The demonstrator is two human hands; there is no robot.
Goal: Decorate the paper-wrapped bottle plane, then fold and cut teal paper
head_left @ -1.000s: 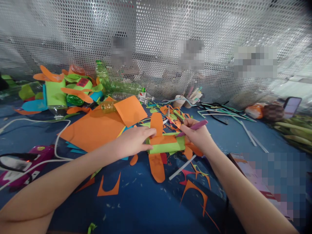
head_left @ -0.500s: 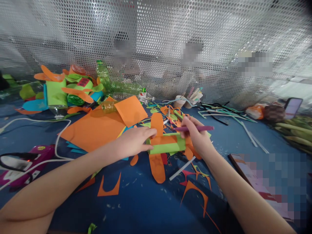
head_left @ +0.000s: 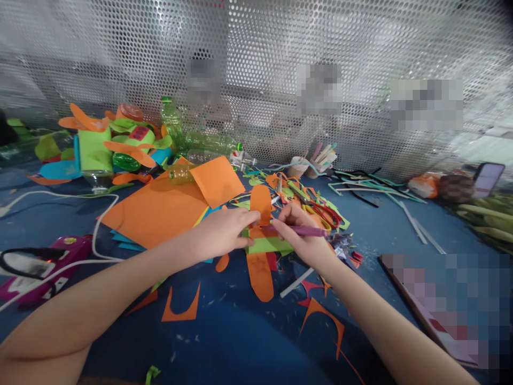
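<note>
A green paper roll with orange wing-like strips (head_left: 264,245) lies on the blue table (head_left: 240,337). My left hand (head_left: 222,233) is closed on its left end and pins it down. My right hand (head_left: 302,238) is closed on a purple pen (head_left: 304,231), held nearly level, with its tip on the orange strip across the roll. One orange wing (head_left: 260,274) sticks out toward me and another (head_left: 261,202) points away.
Large orange sheets (head_left: 160,206) lie at left. Green bottles and paper crafts (head_left: 120,144) stand behind them. Red-handled scissors (head_left: 324,213), paper scraps, cups of pens (head_left: 310,160), a pink glue gun (head_left: 36,264) with white cable, a phone (head_left: 489,179). A perforated metal screen stands behind.
My right hand has moved left and down with the pen, from beside the roll's right end onto its top. The scissors behind it now show. My left hand has stayed put.
</note>
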